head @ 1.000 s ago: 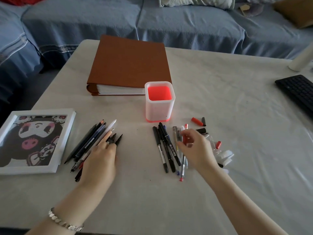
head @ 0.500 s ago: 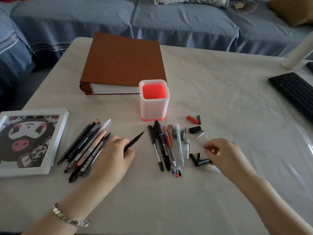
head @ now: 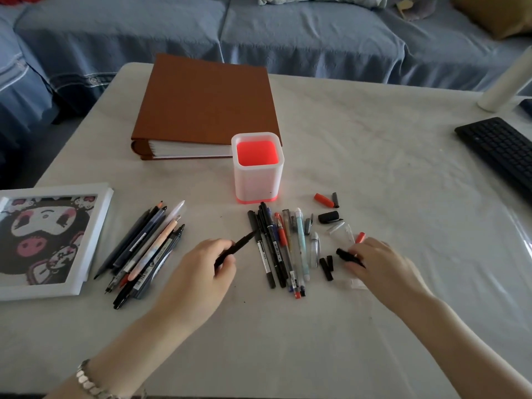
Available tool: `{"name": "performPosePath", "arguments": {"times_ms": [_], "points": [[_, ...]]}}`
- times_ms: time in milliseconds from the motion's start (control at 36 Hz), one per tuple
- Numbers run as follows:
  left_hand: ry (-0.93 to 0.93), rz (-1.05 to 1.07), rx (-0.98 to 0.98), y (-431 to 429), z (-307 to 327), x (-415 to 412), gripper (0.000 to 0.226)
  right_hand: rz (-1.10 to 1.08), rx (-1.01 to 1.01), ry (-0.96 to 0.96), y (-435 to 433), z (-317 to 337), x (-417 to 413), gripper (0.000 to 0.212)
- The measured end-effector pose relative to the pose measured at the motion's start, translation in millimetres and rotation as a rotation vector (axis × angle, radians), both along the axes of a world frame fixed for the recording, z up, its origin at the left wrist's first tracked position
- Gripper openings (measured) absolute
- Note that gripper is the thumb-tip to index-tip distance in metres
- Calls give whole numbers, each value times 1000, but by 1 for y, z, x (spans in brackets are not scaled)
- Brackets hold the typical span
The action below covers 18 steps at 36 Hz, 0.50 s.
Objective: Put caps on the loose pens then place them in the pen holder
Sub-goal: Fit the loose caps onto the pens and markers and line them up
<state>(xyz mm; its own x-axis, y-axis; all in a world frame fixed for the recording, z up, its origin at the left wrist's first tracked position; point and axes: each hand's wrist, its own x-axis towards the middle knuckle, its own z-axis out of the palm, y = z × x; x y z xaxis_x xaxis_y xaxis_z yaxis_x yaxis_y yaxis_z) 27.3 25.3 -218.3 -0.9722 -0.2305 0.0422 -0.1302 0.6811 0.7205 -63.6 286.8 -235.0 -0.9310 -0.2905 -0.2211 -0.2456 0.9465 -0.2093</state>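
Black pen [head: 241, 245]: gripped in left hand [head: 201, 272], tip toward two o'clock. Black cap [head: 345, 254]: pinched by right hand [head: 380, 266], four o'clock of pen holder [head: 257, 182].

Left hand [head: 198, 272] near-left of the pen holder [head: 257, 182], curling round a black pen [head: 241, 244]; right hand [head: 380, 263] near-right, pinching a black cap [head: 345, 254].

The left hand [head: 201, 272] grips an uncapped black pen [head: 243, 244], its tip pointing toward the row of pens [head: 276, 249] lying in front of the white pen holder [head: 257, 180]. The right hand [head: 383, 263] pinches a black cap [head: 347, 254] among the loose caps [head: 328, 218] on the table [head: 374, 156]. A second pile of pens [head: 144, 249] lies beside a framed picture [head: 86, 254]. A brown binder [head: 207, 105] sits just behind the holder.
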Motion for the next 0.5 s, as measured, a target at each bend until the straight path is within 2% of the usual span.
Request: {"name": "performPosePath", "arguments": {"times_ms": [83, 194, 333, 500], "points": [[-6, -5, -13, 1, -1, 1, 18, -68, -21, 54, 2, 1, 1, 25], [11, -12, -22, 4, 1, 3, 16, -110, -177, 79, -12, 2, 11, 18], [8, -6, -14, 9, 7, 5, 15, -47, -79, 45, -33, -2, 21, 21], [3, -15, 2, 7, 12, 8, 16, -121, -26, 62, -38, -4, 20, 21]]}}
